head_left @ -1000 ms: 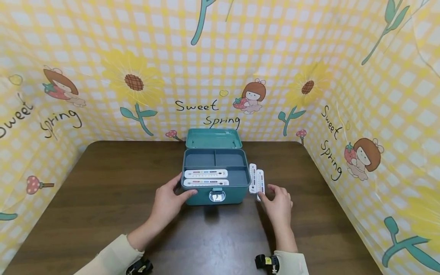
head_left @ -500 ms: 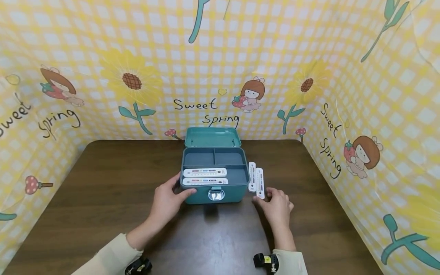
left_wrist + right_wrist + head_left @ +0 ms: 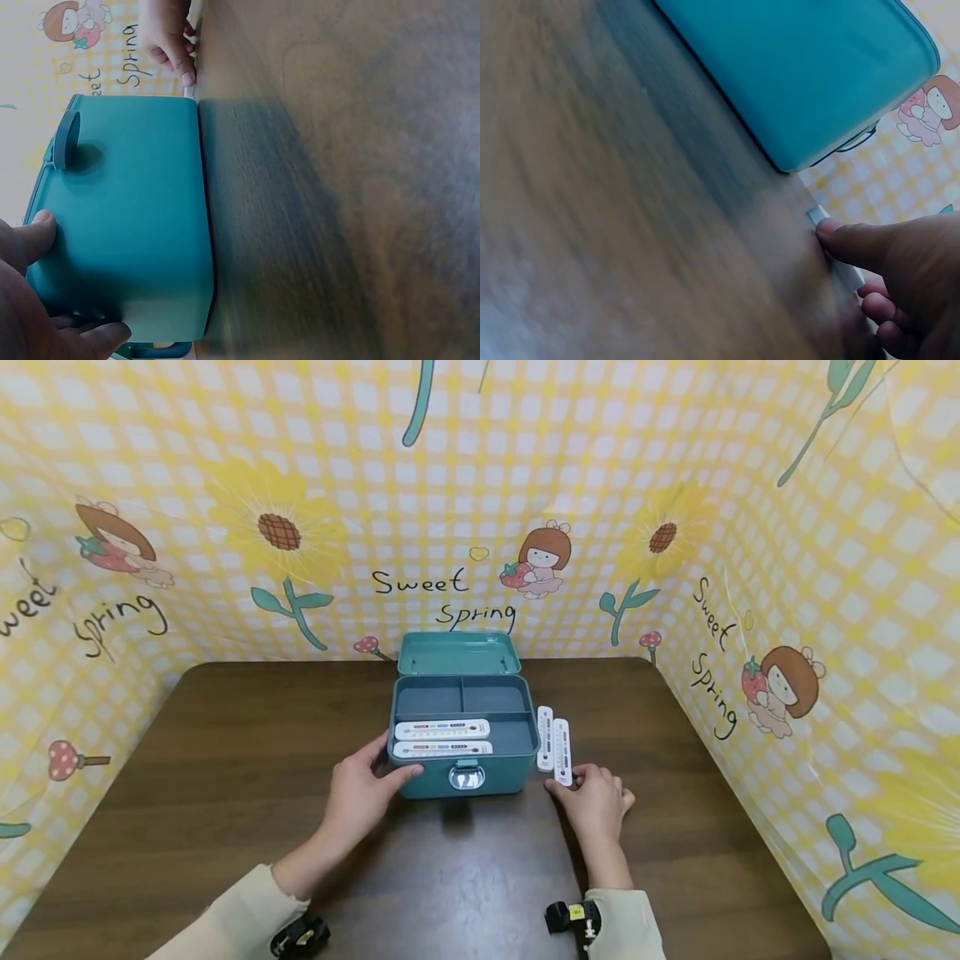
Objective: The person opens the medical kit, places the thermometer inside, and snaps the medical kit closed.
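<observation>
Head view shows the rightmost white strip (image 3: 562, 752) pointing lengthwise forward.

Bright head view, glare on tabletop (image 3: 480, 881), dimmer, softer wrist views, shadow beside box (image 3: 135, 195)

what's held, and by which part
The left hand grips the teal box by its front left corner; the right hand is at the near end of the rightmost white strip, grip unclear.
</observation>
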A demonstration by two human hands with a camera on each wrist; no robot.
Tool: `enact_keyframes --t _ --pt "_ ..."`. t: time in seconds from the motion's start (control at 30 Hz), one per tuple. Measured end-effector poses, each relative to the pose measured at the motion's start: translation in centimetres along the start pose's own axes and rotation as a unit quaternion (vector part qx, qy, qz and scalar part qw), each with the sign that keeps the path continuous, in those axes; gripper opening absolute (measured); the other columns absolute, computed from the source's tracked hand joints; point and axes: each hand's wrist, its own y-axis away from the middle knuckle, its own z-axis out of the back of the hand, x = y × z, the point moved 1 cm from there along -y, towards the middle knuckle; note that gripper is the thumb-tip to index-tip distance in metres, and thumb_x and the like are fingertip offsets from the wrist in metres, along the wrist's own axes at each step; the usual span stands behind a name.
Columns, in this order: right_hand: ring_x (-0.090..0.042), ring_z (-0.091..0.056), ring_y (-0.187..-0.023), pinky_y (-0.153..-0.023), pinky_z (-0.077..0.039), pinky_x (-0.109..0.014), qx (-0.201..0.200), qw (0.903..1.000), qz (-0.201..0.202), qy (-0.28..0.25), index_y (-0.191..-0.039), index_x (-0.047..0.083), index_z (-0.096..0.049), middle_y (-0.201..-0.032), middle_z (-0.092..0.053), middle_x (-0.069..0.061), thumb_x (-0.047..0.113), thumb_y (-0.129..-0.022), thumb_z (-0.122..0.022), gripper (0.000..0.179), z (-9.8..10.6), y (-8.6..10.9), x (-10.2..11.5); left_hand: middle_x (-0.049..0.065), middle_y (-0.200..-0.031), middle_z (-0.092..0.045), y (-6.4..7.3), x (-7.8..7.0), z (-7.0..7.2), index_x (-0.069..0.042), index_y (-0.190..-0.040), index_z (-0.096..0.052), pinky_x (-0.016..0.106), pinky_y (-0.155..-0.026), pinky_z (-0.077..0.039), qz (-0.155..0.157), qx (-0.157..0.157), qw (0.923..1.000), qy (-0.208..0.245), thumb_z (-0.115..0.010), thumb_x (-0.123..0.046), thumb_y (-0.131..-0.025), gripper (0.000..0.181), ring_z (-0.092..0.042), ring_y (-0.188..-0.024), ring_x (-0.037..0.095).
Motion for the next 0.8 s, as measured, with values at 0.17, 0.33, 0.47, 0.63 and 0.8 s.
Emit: enact_keyframes --t 0.17,0.33,0.47,0.63,0.8 --pt "-0.037 -0.059 -0.097 -0.093 -0.031 -0.058 -0.014 0.9998 -0.015 0.008 -0.100 0.005 -0.073 -0.096 -0.068 -0.014 0.045 -0.079 -0.088 0.047 -0.11 -0.10 0.09 0.013 -0.148 -0.058 0.10 -0.01 0.07 -0.008 -0.152 -0.050 0.047 -0.105 -0.052 -0.001 -0.001 1.0000 -0.001 -0.080 -0.058 -0.082 0.092 -0.057 -0.134 0.029" --pt "-0.037 -0.060 -0.093 -0.091 -0.035 -0.056 -0.031 0.9991 -0.026 0.015 -0.097 0.005 -0.075 -0.092 -0.071 -0.014 0.042 -0.080 -0.087 0.042 -0.01 -0.26 -0.16 0.012 -0.147 -0.058 0.12 -0.10 0.03 -0.008 -0.152 -0.050 0.048 -0.105 -0.052 0.002 -0.001 1.0000 -0.002 -0.080 -0.058 -0.082 0.091 -0.057 -0.134 0.028" --pt "-0.037 -0.061 -0.090 -0.088 -0.036 -0.055 -0.050 0.9982 -0.034 0.008 -0.094 0.005 -0.075 -0.088 -0.071 -0.013 0.037 -0.081 -0.086 0.036 0.22 -0.25 -0.42 0.012 -0.146 -0.059 0.17 -0.03 -0.02 -0.009 -0.151 -0.051 0.047 -0.104 -0.053 0.001 -0.002 1.0000 0.002 -0.080 -0.058 -0.082 0.091 -0.059 -0.133 0.027" --pt "-0.039 -0.060 -0.089 -0.086 -0.036 -0.055 -0.066 0.9970 -0.041 0.000 -0.095 0.004 -0.075 -0.089 -0.070 -0.015 0.031 -0.081 -0.084 0.032 0.41 -0.20 -0.63 0.012 -0.145 -0.060 0.19 0.09 0.01 -0.008 -0.151 -0.051 0.044 -0.100 -0.055 -0.002 -0.004 1.0000 0.009 -0.080 -0.058 -0.081 0.091 -0.061 -0.131 0.027" --pt "-0.040 -0.059 -0.093 -0.087 -0.035 -0.056 -0.083 0.9951 -0.051 -0.017 -0.096 0.004 -0.075 -0.092 -0.070 -0.016 0.029 -0.081 -0.081 0.030 0.60 -0.28 -0.70 0.012 -0.145 -0.060 0.17 -0.07 0.16 -0.007 -0.151 -0.051 0.043 -0.097 -0.057 -0.001 -0.002 0.9999 0.015 -0.081 -0.055 -0.082 0.090 -0.063 -0.128 0.026"
